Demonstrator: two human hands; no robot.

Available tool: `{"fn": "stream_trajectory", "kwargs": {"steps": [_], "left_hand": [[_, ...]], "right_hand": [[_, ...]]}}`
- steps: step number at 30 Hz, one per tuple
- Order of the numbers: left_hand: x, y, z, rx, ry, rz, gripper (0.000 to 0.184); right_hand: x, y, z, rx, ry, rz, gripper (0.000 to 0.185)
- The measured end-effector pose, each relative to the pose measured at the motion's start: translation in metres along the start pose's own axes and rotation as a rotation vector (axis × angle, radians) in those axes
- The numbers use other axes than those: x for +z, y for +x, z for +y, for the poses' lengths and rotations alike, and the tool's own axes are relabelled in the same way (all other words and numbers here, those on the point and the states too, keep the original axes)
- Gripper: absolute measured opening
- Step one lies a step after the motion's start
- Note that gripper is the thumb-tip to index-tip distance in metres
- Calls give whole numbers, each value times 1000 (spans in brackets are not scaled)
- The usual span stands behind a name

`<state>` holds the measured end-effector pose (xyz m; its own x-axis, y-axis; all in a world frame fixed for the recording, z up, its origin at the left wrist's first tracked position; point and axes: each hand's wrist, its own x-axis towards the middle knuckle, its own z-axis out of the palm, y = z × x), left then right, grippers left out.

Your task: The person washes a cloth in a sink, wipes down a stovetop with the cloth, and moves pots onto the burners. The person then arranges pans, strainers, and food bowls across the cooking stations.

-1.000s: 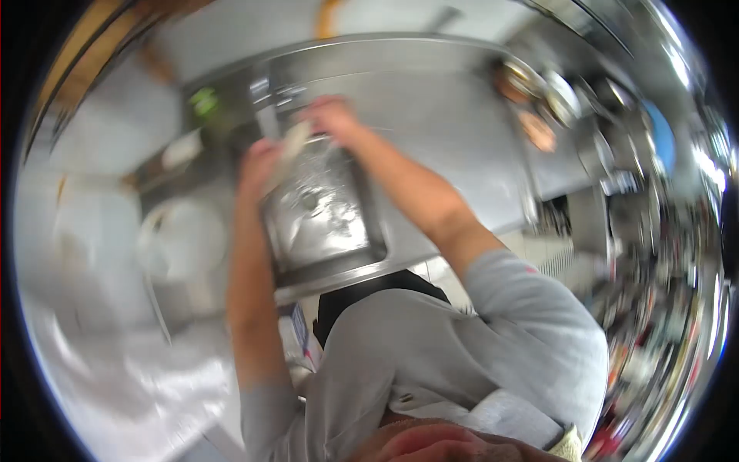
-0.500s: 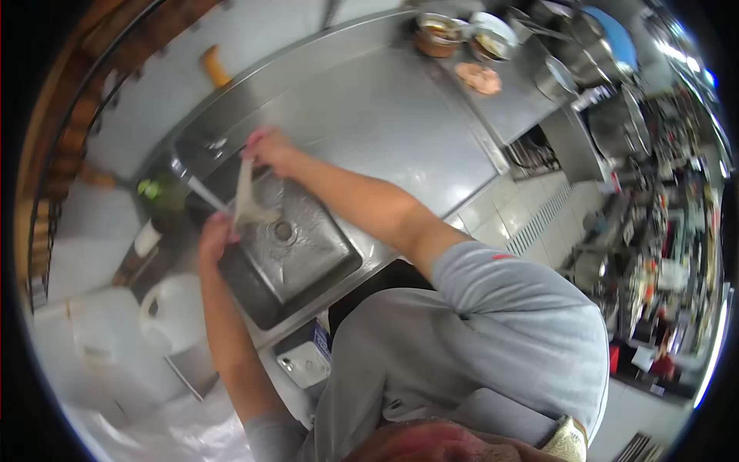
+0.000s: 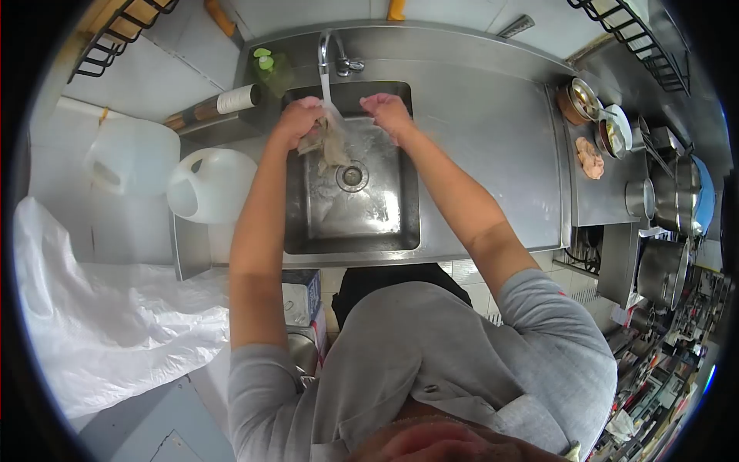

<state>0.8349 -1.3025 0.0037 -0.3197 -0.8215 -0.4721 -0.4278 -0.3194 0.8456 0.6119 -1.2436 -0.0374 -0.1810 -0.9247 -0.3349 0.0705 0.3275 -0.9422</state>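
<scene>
The rectangular stainless-steel sink (image 3: 369,219) contains a limp, beige, wet-looking cloth-like piece (image 3: 336,148). The piece hangs in the rear left part of the sink, above and left of the round drain (image 3: 352,176). The left hand (image 3: 301,122), at the sink's left rear, is clamped on the piece's upper end. The right hand (image 3: 389,117), at the sink's right rear, is apart from the piece with its fingers curled; whether they grip anything cannot be determined.

A curved chrome faucet (image 3: 323,50) behind the sink discharges a white water stream (image 3: 326,86) onto the piece.

Left of the sink are two translucent white plastic jugs with moulded handles, the nearer one (image 3: 212,187) being rounded. At the sink's rear left corner is a translucent green bottle (image 3: 278,75) with a bright green cap.

Right of the sink extends a smooth brushed-steel counter (image 3: 493,154). Beyond it, far right of the sink, are a round copper-toned pot (image 3: 571,106) with brownish contents, an irregular peach-coloured lump (image 3: 590,159) and a small cylindrical steel pot (image 3: 637,199).

Pale tiled floor (image 3: 477,276) is visible in front of the sink; wrinkled translucent plastic sheeting (image 3: 123,331) lies to its front left.
</scene>
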Motion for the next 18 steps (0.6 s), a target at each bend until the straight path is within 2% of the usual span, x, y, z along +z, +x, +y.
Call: {"fn": "stream_trajectory", "kwargs": {"steps": [1,4,7,10,13,16,18], "left_hand": [[-4,2,1,28,-48,-35,21],[-11,-6,13,137,-451,-165,20],[-11,-35,46,247,-636,-189,23],[-15,-26,37,311,-709,-219,28],[-8,5,-7,203,-447,122,30],[18,24,-43,-179,-224,283,39],[45,15,-56,-159,-773,78,41]], "right_hand": [[3,6,11,-7,-62,-40,35],[13,19,32,172,16,-80,47],[29,22,37,446,138,-14,55],[42,19,24,479,754,-211,50],[60,38,34,354,822,-159,44],[82,32,16,118,693,-119,37],[95,36,12,50,586,-145,33]]}}
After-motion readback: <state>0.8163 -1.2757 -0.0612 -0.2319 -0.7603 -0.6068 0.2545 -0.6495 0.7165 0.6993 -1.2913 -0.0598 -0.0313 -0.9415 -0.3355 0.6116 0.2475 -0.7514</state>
